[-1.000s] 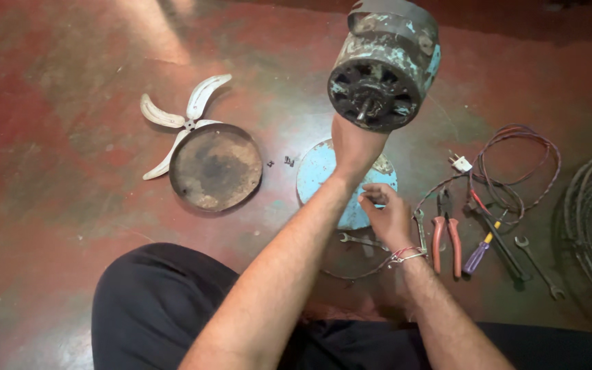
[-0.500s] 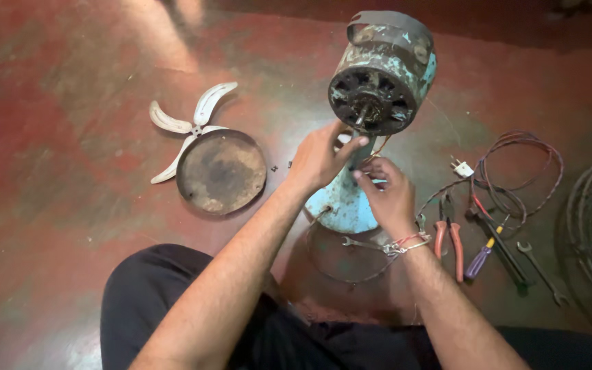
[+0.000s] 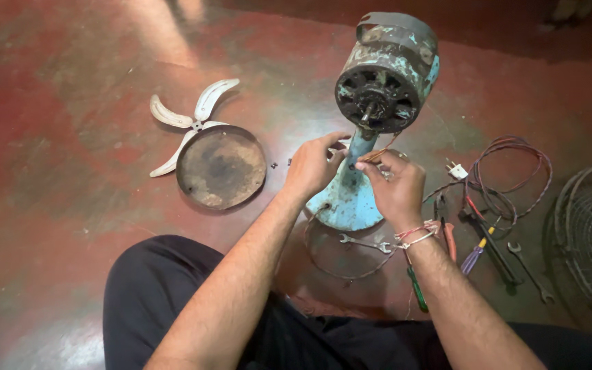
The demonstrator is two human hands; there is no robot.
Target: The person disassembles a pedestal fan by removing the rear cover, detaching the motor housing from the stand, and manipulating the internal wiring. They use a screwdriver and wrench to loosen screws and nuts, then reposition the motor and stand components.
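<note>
both hands pinch at the fan stand's neck (image 3: pixel 359 154) under the motor (image 3: pixel 385 72): left hand (image 3: pixel 313 164), right hand (image 3: pixel 397 185), fingers curled closed on it.

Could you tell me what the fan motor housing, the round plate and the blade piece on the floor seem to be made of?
Fan motor housing: likely cast metal, its light blue paint chipped to dark patches. Round plate: probably sheet metal, dull brown, rusty-looking stains. Blade piece: pale, smooth curved blades, perhaps aluminium or painted metal; the look leaves it open.
</note>
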